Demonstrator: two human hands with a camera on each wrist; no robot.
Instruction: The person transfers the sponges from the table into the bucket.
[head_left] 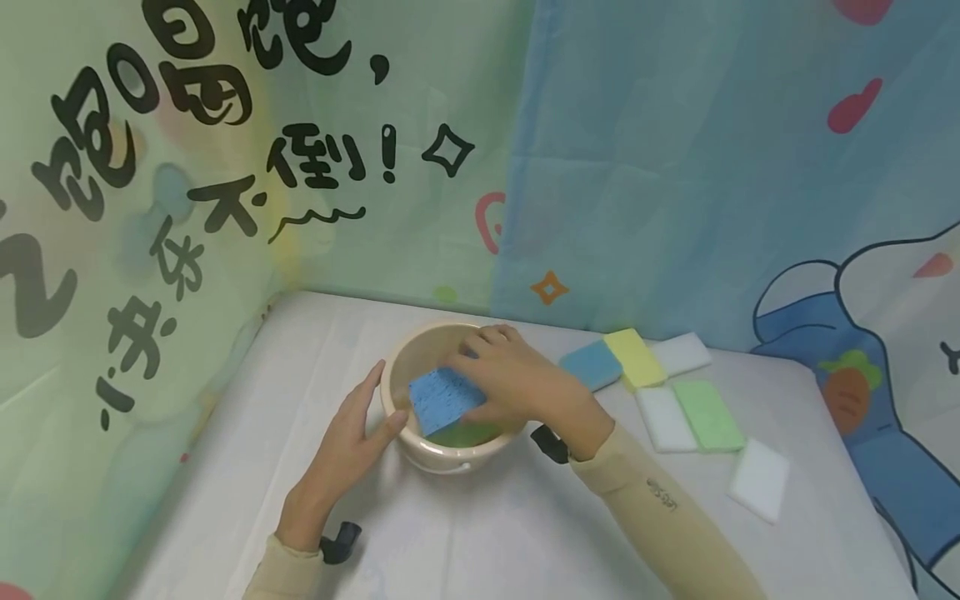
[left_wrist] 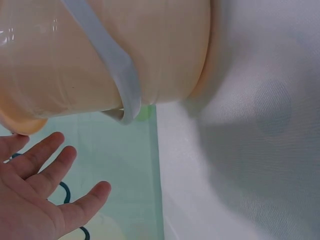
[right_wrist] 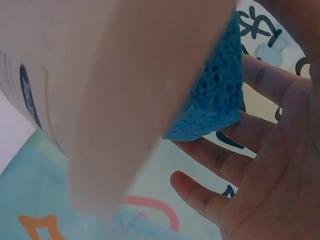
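Observation:
A cream bucket [head_left: 442,457] with a grey handle [left_wrist: 112,65] stands on the white table. My right hand [head_left: 510,375] is over its opening and pinches a blue sponge [head_left: 444,400] between thumb and fingers. In the right wrist view the porous side of the blue sponge shows past the bucket's rim [right_wrist: 135,100], which hides the rest. Something green [head_left: 465,433] lies inside the bucket under the blue sponge. At the bucket's left side my left hand [head_left: 348,442] has its fingers spread, with fingertips right at the rim.
To the right of the bucket lie a blue block [head_left: 591,365], a yellow block [head_left: 635,358], a green block [head_left: 708,415] and several white blocks [head_left: 760,479]. Printed cloth [head_left: 637,167] hangs behind the table [head_left: 480,533].

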